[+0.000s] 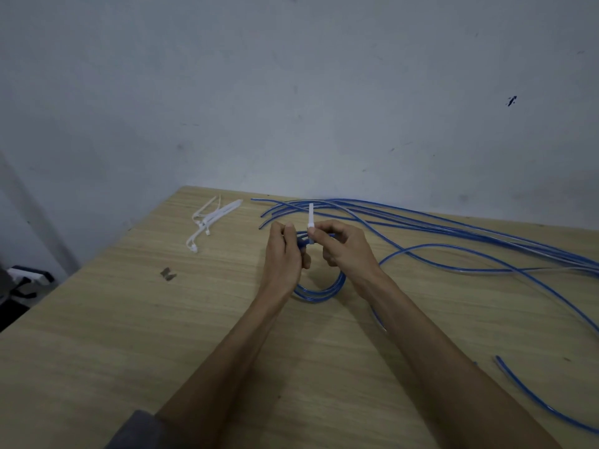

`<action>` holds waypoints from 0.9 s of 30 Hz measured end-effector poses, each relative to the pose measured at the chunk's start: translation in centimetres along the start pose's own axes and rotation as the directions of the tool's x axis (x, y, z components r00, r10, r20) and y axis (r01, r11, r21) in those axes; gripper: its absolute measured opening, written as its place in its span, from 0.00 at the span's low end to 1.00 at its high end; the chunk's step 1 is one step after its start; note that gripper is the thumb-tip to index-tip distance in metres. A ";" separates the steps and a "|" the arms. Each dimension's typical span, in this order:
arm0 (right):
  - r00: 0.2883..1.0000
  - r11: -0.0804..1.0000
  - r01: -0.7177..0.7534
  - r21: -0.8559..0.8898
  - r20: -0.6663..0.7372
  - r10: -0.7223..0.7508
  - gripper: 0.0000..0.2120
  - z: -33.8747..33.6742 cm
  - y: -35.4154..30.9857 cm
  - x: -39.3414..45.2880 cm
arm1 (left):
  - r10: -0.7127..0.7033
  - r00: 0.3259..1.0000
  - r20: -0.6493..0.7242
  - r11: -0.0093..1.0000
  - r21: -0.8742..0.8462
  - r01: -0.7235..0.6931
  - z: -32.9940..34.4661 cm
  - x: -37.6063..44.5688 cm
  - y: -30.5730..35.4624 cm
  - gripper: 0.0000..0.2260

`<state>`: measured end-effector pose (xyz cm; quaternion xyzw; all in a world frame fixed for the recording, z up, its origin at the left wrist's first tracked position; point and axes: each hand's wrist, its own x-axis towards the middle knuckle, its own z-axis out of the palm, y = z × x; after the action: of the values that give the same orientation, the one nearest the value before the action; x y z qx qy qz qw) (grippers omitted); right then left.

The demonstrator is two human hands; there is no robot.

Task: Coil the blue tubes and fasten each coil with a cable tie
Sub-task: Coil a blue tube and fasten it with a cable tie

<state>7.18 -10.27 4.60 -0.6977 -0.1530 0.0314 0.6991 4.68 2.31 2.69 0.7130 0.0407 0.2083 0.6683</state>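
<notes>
Two hands working mid-table: left hand (285,254) gripping the blue coil (319,291) so its loops are staying bunched; right hand (340,244) pinching the cable tie (311,222), tail standing up, likely cinching. Loose tubes (453,234) sprawling right and far; spare ties (210,218) lying far left near the table (129,335) edge

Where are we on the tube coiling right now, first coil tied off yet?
No finished coil is visible. In hand: the left hand holds one blue coil while the right hand pinches a cable tie around it. Left: the loose blue tubes across the table, with spare ties waiting.
</notes>
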 end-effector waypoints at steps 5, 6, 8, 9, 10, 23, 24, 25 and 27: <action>1.000 0.999 0.031 -0.039 0.001 -0.031 0.10 0.2 0.3 0.2 | 0.056 0.995 -0.086 0.994 0.099 -0.048 -0.1 -0.3 -0.3 0.07; 1.000 0.999 0.029 -0.037 -0.005 -0.029 0.10 0.2 0.4 0.2 | 0.091 0.993 -0.073 0.987 0.138 -0.080 -0.2 -0.2 -0.3 0.09; 0.999 0.998 0.035 -0.045 -0.016 -0.036 0.09 0.3 0.4 0.2 | 0.161 0.987 -0.011 0.964 0.218 -0.155 -0.5 0.0 -0.4 0.14; 0.999 0.998 0.040 -0.050 -0.018 -0.041 0.09 0.3 0.4 0.2 | 0.183 0.983 0.019 0.953 0.240 -0.182 -0.6 0.1 -0.3 0.16; 0.999 0.998 0.043 -0.051 -0.021 -0.044 0.09 0.3 0.4 0.3 | 0.193 0.980 0.044 0.948 0.249 -0.198 -0.8 0.2 -0.2 0.17; 0.982 0.945 0.178 -0.274 -0.013 -0.189 0.08 -0.4 1.0 0.6 | -0.024 0.976 0.218 0.998 0.063 0.010 -1.2 0.6 0.1 0.11; 0.982 0.941 0.181 -0.285 -0.009 -0.191 0.08 -0.2 1.2 0.5 | -0.006 0.979 0.202 0.994 0.105 -0.015 -1.2 0.6 0.0 0.11; 0.982 0.941 0.178 -0.289 -0.008 -0.189 0.07 -0.1 1.3 0.5 | 0.006 0.982 0.189 0.990 0.137 -0.032 -1.2 0.6 0.0 0.11; 0.984 0.941 0.170 -0.292 0.004 -0.177 0.07 0.1 1.5 0.4 | 0.001 0.985 0.171 0.991 0.129 -0.024 -1.4 0.6 0.2 0.12</action>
<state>7.76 -9.99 3.19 -0.7770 -0.2090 -0.0611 0.5907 4.72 3.85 3.07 0.7707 -0.0076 0.1477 0.6198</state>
